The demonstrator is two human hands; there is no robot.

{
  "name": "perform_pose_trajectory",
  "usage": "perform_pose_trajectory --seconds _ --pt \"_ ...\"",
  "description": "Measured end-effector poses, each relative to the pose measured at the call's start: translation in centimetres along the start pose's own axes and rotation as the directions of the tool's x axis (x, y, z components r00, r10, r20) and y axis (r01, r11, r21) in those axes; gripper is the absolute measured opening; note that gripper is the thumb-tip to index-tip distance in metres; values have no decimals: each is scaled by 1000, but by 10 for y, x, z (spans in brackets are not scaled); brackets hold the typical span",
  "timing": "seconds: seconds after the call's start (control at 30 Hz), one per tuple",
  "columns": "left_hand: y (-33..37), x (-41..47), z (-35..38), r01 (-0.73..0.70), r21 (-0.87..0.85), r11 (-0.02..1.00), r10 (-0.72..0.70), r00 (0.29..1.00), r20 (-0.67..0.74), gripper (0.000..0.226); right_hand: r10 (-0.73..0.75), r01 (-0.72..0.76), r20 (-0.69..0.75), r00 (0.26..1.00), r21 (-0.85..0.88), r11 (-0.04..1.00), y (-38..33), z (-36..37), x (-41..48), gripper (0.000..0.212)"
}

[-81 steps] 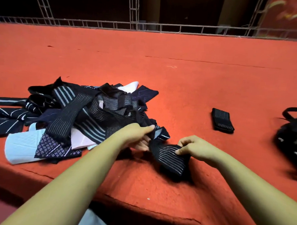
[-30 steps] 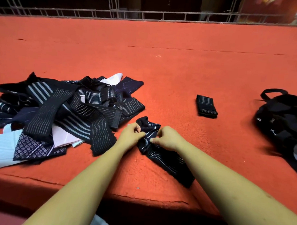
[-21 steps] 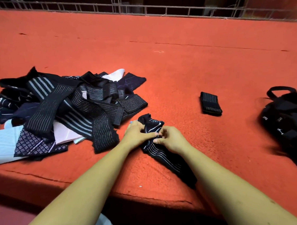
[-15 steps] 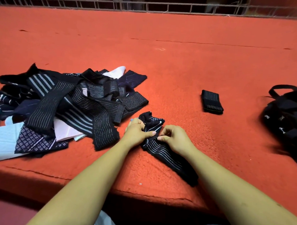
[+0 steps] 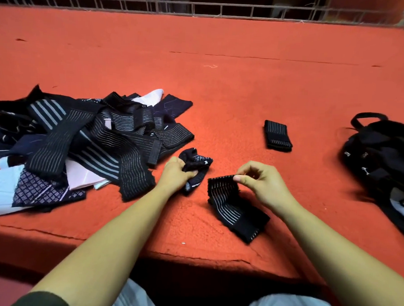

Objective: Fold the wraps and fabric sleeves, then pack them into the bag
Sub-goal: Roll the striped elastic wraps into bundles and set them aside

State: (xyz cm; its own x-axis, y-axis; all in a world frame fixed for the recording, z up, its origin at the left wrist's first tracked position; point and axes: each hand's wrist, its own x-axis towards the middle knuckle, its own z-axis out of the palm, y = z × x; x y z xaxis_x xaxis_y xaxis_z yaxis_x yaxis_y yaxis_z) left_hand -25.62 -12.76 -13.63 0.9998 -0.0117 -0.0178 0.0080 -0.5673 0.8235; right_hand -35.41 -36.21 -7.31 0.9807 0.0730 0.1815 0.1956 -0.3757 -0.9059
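Black striped wrap (image 5: 229, 203) now lies apart from the dark crumpled sleeve (image 5: 197, 163). Half a second ago both hands worked close together on one tangled bundle at the near edge; they have since drawn apart and the two pieces are separated.

Right hand (image 5: 263, 186): thumb and fingers (image 5: 240, 178) pinch the wrap's upper edge and lift it, while the lower end rests on the red worktop (image 5: 222, 84). The wrap sits at 5 o'clock from the sleeve.

Left hand (image 5: 175, 176): fingers (image 5: 190, 174) curled round the sleeve, holding it down just beside the unsorted pile (image 5: 81, 143) at 9 o'clock.

One folded wrap (image 5: 278, 135) lies alone at 1 o'clock from the hands. The bag (image 5: 381, 158) stands at 3 o'clock, well apart; its contents cannot be judged.

Assessment: the wrap is freed and ready for folding. The task is at an early stage, with most of the pile untouched. The sleeve in the left hand probably needs setting aside first.
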Motion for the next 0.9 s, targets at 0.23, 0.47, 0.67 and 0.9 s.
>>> perform_pose_trajectory --seconds 0.23,0.47,0.67,0.9 --pt "31 -4 -13 -18 112 994 22 999 -33 45 139 -143 38 990 399 906 -50 -29 7 7" --pt "109 -45 -27 -175 -507 844 433 780 452 94 35 -223 309 950 597 770 -125 -41 22 23" --pt "121 -65 -13 12 -723 691 506 706 495 39 52 -226 345 937 487 844 -139 -61 39 40" --pt "137 -63 -20 -97 -720 687 361 906 222 20 299 -408 340 891 316 857 -109 -69 40 16"
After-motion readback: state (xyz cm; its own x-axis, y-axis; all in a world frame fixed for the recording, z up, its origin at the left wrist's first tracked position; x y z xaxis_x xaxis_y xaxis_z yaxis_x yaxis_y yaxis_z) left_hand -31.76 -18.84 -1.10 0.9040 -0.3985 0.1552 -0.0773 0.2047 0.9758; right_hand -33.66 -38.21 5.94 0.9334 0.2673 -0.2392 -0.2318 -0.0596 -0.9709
